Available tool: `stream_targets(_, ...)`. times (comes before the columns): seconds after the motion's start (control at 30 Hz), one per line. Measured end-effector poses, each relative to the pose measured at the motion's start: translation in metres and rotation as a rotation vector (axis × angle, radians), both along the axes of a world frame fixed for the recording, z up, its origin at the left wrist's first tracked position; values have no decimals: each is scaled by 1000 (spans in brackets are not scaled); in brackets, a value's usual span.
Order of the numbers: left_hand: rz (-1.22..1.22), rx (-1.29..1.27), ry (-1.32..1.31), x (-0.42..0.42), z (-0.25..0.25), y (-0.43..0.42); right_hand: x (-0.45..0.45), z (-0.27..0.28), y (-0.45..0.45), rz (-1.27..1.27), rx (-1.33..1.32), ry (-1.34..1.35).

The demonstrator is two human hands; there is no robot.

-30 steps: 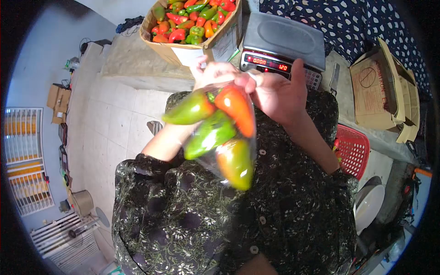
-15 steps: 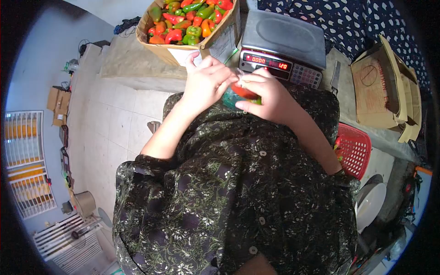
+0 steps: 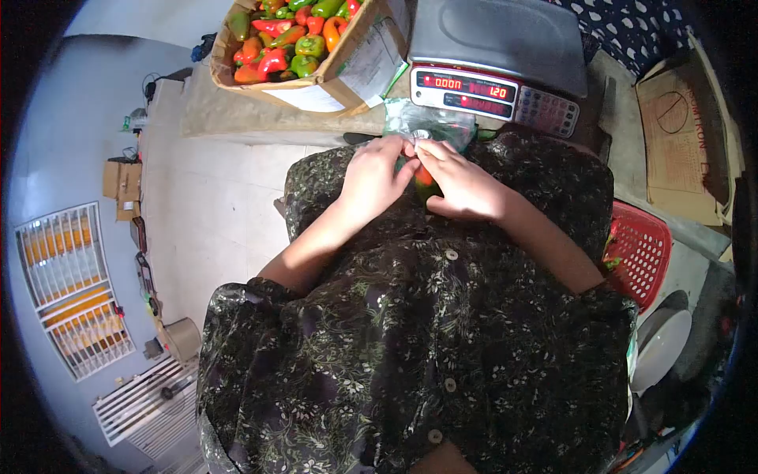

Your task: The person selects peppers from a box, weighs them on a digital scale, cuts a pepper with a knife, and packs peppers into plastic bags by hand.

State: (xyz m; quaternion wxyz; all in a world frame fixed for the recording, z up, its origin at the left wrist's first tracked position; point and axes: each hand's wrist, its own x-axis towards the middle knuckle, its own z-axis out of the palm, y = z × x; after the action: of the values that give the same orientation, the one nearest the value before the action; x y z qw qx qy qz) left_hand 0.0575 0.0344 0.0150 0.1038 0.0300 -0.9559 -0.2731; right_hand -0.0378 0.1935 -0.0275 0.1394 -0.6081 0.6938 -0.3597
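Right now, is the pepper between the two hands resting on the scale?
No, the pepper sits between the left hand and the right hand, in front of the scale.

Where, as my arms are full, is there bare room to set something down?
The scale's visible platform looks bare above its lit display, as does pale floor between ledge and left forearm. Crowded: around left hand, right hand, pepper and crumpled plastic.

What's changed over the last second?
The bag of peppers, earlier hanging clear before the shirt, has moved forward, mostly hidden beneath the left hand and right hand. Both still hold it. The scale and pepper box stayed put; the view shifted.
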Motion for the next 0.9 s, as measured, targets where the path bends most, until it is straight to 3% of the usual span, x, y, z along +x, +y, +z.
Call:
stream_targets(0.23, 81, -63, -93, -1, -3, 0, 0, 23, -4, 52, 206, -382)
stream_targets(0.27, 82, -43, -102, -2, -4, 0, 4, 10, -4, 32, 108, -292)
stream_targets(0.37, 80, -12, -123, -5, -7, 0, 6, 7, -3, 3, 87, -364)
stream_targets(0.63, 31, -30, -66, -2, -14, -2, 5, 1, -8, 44, 207, -356)
stream_targets(0.73, 96, -28, -172, -1, -9, 1, 8, 7, -10, 12, 247, -357)
stream_targets(0.9, 180, 155, -202, -2, -18, -6, 10, 10, -14, -3, 231, -337)
